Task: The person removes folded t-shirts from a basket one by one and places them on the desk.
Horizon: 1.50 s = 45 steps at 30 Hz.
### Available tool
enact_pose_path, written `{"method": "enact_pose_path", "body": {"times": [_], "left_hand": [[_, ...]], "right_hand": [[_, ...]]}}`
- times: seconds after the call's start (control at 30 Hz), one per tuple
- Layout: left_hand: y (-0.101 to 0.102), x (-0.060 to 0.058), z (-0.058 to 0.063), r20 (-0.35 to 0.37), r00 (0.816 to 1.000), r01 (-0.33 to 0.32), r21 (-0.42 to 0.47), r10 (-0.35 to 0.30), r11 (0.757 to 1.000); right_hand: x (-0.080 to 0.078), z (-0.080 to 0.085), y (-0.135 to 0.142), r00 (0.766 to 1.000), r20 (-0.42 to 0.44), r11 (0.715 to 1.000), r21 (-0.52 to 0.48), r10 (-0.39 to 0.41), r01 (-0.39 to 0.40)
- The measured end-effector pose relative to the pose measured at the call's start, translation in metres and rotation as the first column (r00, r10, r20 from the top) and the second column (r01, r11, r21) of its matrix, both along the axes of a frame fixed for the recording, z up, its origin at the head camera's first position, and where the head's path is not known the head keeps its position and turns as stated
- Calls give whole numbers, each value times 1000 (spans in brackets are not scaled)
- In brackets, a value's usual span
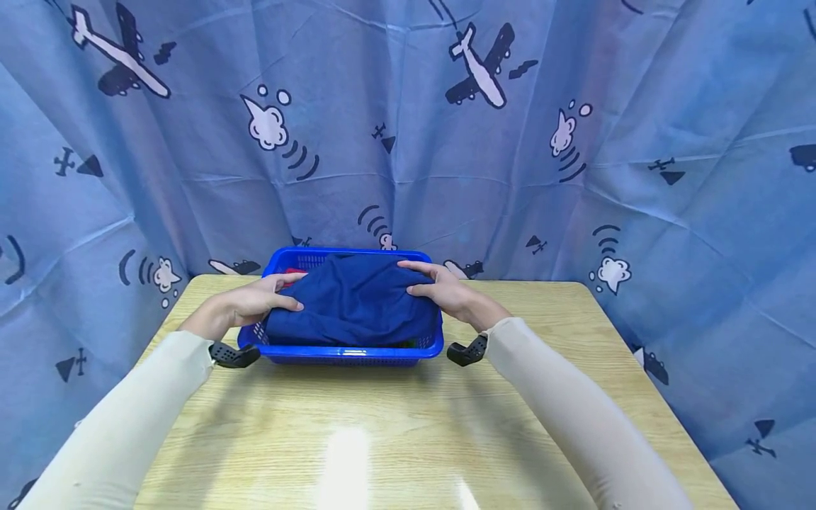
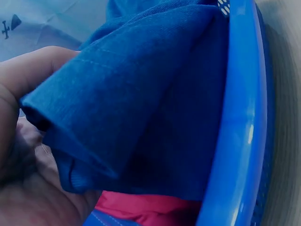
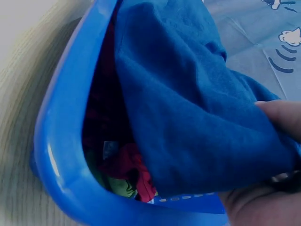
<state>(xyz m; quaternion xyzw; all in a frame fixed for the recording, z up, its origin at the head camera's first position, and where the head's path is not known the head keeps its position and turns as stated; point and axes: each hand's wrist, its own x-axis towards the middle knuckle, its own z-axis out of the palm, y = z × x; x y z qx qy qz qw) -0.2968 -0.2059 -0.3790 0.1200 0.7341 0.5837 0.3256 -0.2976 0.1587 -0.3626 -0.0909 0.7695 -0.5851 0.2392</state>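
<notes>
1. From where I stand, a dark blue cloth [image 1: 357, 301] lies bunched and creased inside the rim of a blue plastic basket [image 1: 344, 352]; it covers most of the basket's opening, and its front edge runs along the near wall.
2. The person's left hand [image 1: 255, 297] pinches the cloth at its left end, thumb set apart from the fingers; a folded edge sits between them.
3. The right hand [image 1: 454, 292] pinches the other end, thumb and fingers on opposite faces of the fabric; I cannot tell how the fingers hidden beneath it lie.
4. Below the cloth, red fabric [image 3: 143, 176] shows through the gaps; green fabric [image 3: 123, 187] and a small pale tag [image 3: 110, 149] show near the right-hand corner; whether the blue cloth touches them all along, I cannot tell.
5. The basket stands on a wood-grain table [image 1: 319, 404], near its far edge; behind hangs a blue curtain [image 1: 414, 156] printed with aeroplanes and clouds; both forearms wear pale sleeves [image 1: 561, 404], with a black device [image 1: 236, 354] at each wrist.
</notes>
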Motion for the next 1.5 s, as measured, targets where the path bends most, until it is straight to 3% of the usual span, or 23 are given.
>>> {"method": "enact_pose_path", "body": {"times": [0.23,0.47,1.0,1.5], "left_hand": [[9,2,10,-17,1000,5,26,-5,1000],[12,3,21,-20,1000,4,59,-2,998],[29,3,43,-54,998,31,63,-28,998],[67,-3,62,-43,998,39,85,-36,996]], "right_hand": [[-2,1,10,999,-8,998,-44,-37,36],[-2,14,14,1000,-3,993,-117,-6,5],[-3,36,42,998,-42,989,-141,46,-52],[-5,50,77,998,-68,989,-149,-3,-7]]}}
